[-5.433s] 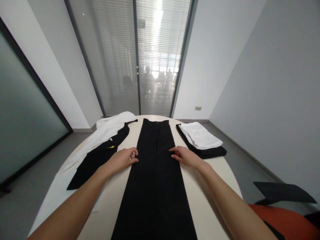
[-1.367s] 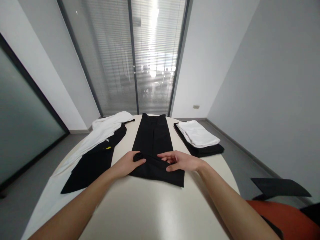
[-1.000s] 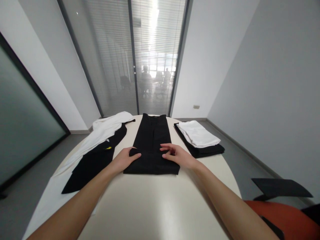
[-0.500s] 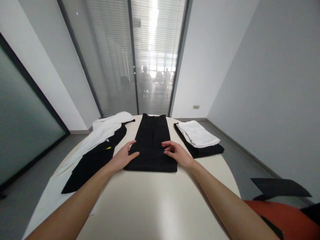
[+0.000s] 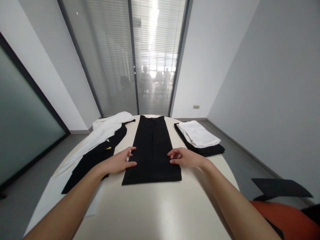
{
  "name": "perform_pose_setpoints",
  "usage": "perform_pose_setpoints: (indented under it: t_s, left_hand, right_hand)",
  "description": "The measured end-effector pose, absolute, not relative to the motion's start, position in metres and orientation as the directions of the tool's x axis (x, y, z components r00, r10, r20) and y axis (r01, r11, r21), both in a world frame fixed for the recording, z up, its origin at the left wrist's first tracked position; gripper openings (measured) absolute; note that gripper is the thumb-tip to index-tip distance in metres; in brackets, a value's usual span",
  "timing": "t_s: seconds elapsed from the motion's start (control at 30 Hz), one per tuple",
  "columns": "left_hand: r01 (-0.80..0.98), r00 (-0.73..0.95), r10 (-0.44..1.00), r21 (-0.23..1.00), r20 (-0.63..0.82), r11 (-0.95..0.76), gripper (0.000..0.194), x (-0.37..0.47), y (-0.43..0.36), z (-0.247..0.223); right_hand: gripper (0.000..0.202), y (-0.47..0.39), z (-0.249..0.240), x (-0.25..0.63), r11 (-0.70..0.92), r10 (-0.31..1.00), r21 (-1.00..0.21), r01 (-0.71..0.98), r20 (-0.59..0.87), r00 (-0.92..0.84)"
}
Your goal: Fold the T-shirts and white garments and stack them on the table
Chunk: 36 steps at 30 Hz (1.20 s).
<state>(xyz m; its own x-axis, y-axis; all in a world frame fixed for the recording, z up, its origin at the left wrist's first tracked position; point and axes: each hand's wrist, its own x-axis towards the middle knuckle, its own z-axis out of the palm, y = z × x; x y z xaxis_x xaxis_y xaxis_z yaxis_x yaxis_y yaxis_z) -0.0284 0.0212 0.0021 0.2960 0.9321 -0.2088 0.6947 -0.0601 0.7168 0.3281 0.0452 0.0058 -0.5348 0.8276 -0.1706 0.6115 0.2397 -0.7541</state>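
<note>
Black trousers lie flat in front of me on the white table, waistband at the far end and a straight folded edge at the near end. At their left edge is my left hand, thumb and fingers apart, with the fingertips on the cloth. My right hand is at the right edge, its fingers a little curled and the thumb apart from them. Neither hand has the cloth pinched as far as I can see; the undersides of the fingers are hidden.
White clothing and black clothing with a yellow mark lie loosely along the left side. On the right is a stack with a folded white garment over folded black cloth. A red chair stands at the lower right.
The trousers have slid toward me, their near edge now closer to my side of the table. Both hands have come nearer too and moved slightly apart.
</note>
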Motion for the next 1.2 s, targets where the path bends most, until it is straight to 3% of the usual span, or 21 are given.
perform_pose_setpoints:
  t_s: [0.1, 0.2, 0.43, 0.53, 0.63, 0.83, 1.07, 1.2]
  left_hand:
    - [0.706, 0.419, 0.831, 0.707, -0.366, -0.044, 0.089, -0.03, 0.01, 0.016]
    - [0.692, 0.476, 0.757, 0.722, -0.449, -0.007, 0.086, -0.029, 0.004, 0.024]
    - [0.654, 0.526, 0.746, 0.755, -0.408, -0.048, 0.066, -0.03, 0.007, 0.029]
    - [0.623, 0.542, 0.727, 0.782, -0.421, -0.012, 0.061, -0.032, 0.008, 0.028]
    - [0.618, 0.532, 0.734, 0.787, -0.422, 0.005, 0.058, -0.034, 0.01, 0.026]
    - [0.644, 0.552, 0.776, 0.747, -0.304, -0.165, 0.05, -0.034, 0.014, 0.03]
    - [0.652, 0.559, 0.78, 0.731, -0.282, -0.203, 0.048, -0.032, 0.013, 0.03]
    - [0.652, 0.558, 0.784, 0.728, -0.27, -0.213, 0.046, -0.031, 0.013, 0.027]
  right_hand:
    - [0.051, 0.039, 0.015, 0.332, 0.175, 0.73, -0.757, 0.629, -0.329, -0.599]
    - [0.051, 0.032, 0.026, 0.333, 0.22, 0.694, -0.689, 0.69, -0.387, -0.608]
    - [0.027, 0.022, 0.04, 0.33, 0.23, 0.782, -0.513, 0.827, -0.408, -0.471]
    - [0.028, 0.022, 0.039, 0.334, 0.213, 0.821, -0.459, 0.863, -0.394, -0.412]
    - [0.031, 0.024, 0.039, 0.339, 0.164, 0.774, -0.54, 0.826, -0.448, -0.447]
    - [0.055, 0.029, 0.036, 0.342, 0.074, 0.681, -0.74, 0.669, -0.452, -0.576]
    - [0.059, 0.03, 0.031, 0.347, -0.043, 0.646, -0.728, 0.684, -0.542, -0.537]
    - [0.061, 0.032, 0.028, 0.348, -0.046, 0.664, -0.79, 0.612, -0.481, -0.572]
